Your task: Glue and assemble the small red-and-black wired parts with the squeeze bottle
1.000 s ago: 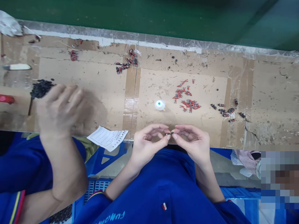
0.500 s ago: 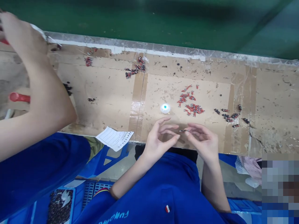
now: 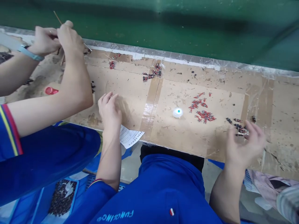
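Note:
My left hand (image 3: pixel 109 110) is down on the cardboard-covered table at the left, fingers bent and close together. Its fingertips are mostly hidden, so what they hold, if anything, cannot be made out. Off to the right, my right hand (image 3: pixel 246 144) reaches over a small pile of black-and-red parts (image 3: pixel 241 130), thumb and fingers apart around its near side. Between the hands lie loose red parts with metal ends (image 3: pixel 205 116) and a small white domed object with a blue-lit spot (image 3: pixel 177 112).
More black-and-red parts (image 3: pixel 154 74) and a red bunch (image 3: pixel 112 64) lie farther back. A printed paper slip (image 3: pixel 130 137) overhangs the front edge. At left, a co-worker's arms (image 3: pixel 72 68) extend over the table, near a red object (image 3: pixel 51 90). A green panel (image 3: pixel 177 28) borders the back.
My hands have separated from a small part held between them at the middle; the left went left, the right went right to the pile. The co-worker's hands have come into fuller view.

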Action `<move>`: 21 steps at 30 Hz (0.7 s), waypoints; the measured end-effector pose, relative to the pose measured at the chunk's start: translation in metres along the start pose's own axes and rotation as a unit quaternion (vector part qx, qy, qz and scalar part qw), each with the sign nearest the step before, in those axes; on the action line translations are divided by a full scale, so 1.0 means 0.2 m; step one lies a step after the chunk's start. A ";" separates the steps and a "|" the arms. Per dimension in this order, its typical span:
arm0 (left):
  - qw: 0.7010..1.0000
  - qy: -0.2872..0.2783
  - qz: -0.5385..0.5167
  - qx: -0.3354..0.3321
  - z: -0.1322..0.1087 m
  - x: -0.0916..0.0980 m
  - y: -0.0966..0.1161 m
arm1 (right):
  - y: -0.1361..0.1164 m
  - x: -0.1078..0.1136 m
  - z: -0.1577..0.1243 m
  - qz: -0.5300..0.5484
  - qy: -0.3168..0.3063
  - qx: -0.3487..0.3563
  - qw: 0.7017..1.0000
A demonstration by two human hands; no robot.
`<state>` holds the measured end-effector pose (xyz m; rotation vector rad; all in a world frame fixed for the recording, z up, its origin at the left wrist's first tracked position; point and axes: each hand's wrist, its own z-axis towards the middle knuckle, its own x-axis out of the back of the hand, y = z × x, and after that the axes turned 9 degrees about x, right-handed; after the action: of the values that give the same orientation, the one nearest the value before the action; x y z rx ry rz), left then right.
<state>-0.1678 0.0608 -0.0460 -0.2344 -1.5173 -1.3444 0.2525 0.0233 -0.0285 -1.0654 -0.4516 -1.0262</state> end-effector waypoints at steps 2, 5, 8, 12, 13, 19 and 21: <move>0.999 -0.012 0.040 0.007 0.05 -0.01 -0.07 | -0.13 -0.09 0.00 0.030 -0.006 0.036 0.999; 0.997 -0.018 0.069 0.021 0.09 -0.01 -0.11 | -0.30 -0.23 0.00 0.127 -0.092 0.082 0.984; 0.997 -0.015 0.071 0.032 0.10 0.00 -0.11 | -0.40 -0.36 -0.02 0.164 -0.147 0.101 0.970; 0.999 -0.008 0.045 0.006 0.05 0.00 -0.06 | -0.46 -0.47 -0.01 0.161 -0.175 0.111 0.965; 0.999 -0.010 0.024 -0.018 0.02 0.00 -0.03 | -0.47 -0.48 0.00 0.165 -0.179 0.107 0.964; 0.971 -0.151 -0.106 -0.149 -0.28 -0.04 0.29 | -0.48 -0.44 0.01 0.311 -0.173 -0.003 0.935; 0.954 -0.213 -0.154 -0.144 -0.40 -0.08 0.37 | -0.45 -0.40 -0.01 0.401 -0.172 -0.062 0.898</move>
<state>-0.0639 0.0300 -0.0280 -0.5173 -1.7578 -1.8568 0.1357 0.0497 -0.0431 -1.3861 -0.1843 -0.1286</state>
